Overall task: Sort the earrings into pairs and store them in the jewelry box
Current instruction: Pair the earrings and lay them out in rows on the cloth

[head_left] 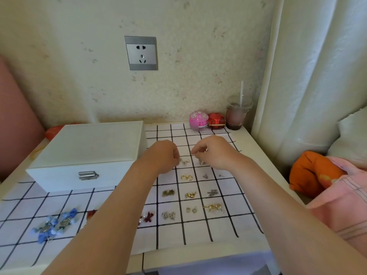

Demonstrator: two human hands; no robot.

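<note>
A white jewelry box [87,153] with a metal clasp stands closed at the left of the table. Small earrings lie in the squares of a checked cloth [172,235]: gold hoops [186,177], silver studs [205,176], gold and silver pairs [190,194], a dark red bow pair [148,216], large blue ones [53,225]. My left hand [162,155] pinches a small silver earring at the cloth. My right hand [212,151] pinches another small earring just right of it. More tiny silver pieces [185,161] lie between the hands.
At the back right stand a pink round tin [198,120], a red box [216,120] and a plastic cup with a straw [237,114]. An orange cushion [309,173] and pink fabric lie off the table's right edge. A wall socket [141,53] is above.
</note>
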